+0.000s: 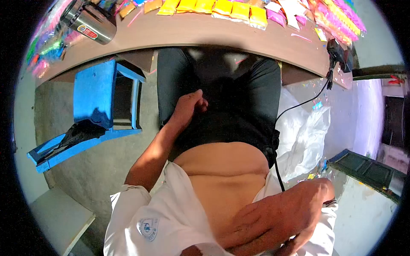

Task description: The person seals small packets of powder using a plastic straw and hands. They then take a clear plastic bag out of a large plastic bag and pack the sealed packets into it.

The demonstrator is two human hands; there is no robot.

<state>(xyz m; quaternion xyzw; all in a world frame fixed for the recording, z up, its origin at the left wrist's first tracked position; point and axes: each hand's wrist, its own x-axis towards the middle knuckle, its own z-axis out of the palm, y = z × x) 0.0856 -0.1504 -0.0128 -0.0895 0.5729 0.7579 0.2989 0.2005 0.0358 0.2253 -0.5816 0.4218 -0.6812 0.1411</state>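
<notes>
My left hand (193,104) rests over the black trousers (175,81) near my left thigh. Its fingers are curled in, and nothing shows in them. The right forearm (273,217) is bent across my chest, with the elbow out to the right; its hand cannot be made out at the lower edge. A white shirt (171,209) with a blue badge hangs open, baring my belly.
Ahead is a brown table (179,34) with several yellow packets (205,6) and a steel mug (96,25). A blue chair (95,91) holding black cloth stands left. To the right are a white plastic bag (303,136), a black cable (307,100) and a black plug block (335,50).
</notes>
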